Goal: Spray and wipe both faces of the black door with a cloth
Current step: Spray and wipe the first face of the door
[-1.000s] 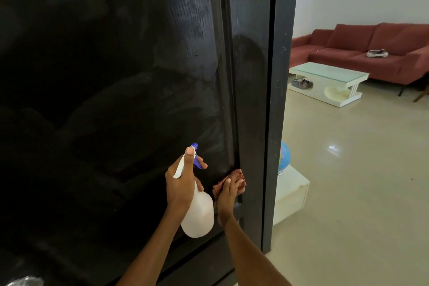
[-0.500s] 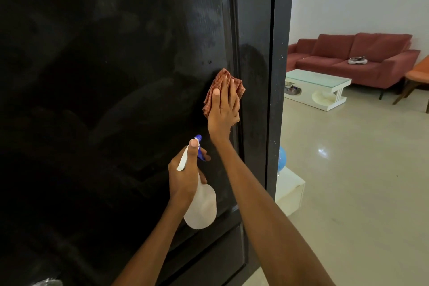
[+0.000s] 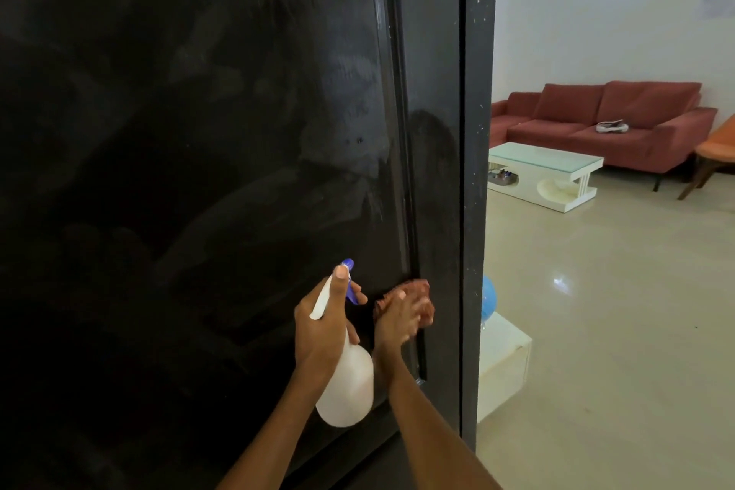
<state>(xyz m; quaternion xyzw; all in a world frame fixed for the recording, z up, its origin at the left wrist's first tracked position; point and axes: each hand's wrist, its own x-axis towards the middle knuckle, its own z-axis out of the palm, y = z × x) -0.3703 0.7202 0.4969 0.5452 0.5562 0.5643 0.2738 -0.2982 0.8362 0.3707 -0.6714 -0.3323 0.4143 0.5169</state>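
The black door (image 3: 207, 155) fills the left two thirds of the head view, with pale wipe streaks on its glossy face. My left hand (image 3: 324, 324) grips the neck of a white spray bottle (image 3: 348, 390) with a blue nozzle, held upright in front of the door. My right hand (image 3: 397, 316) presses a red checked cloth (image 3: 415, 290) flat against the door low down, close to its right edge; the hand is motion-blurred. The door's far face is hidden.
The door's edge and frame (image 3: 475, 171) stand right of my hands. Beyond lie a shiny tiled floor (image 3: 616, 330), a white box (image 3: 503, 362) with a blue globe (image 3: 488, 296), a white coffee table (image 3: 545, 175) and a red sofa (image 3: 620, 123).
My right hand swept the cloth up the door half a second ago and is now back down low near the bottle. My left hand and the bottle stayed about where they were.
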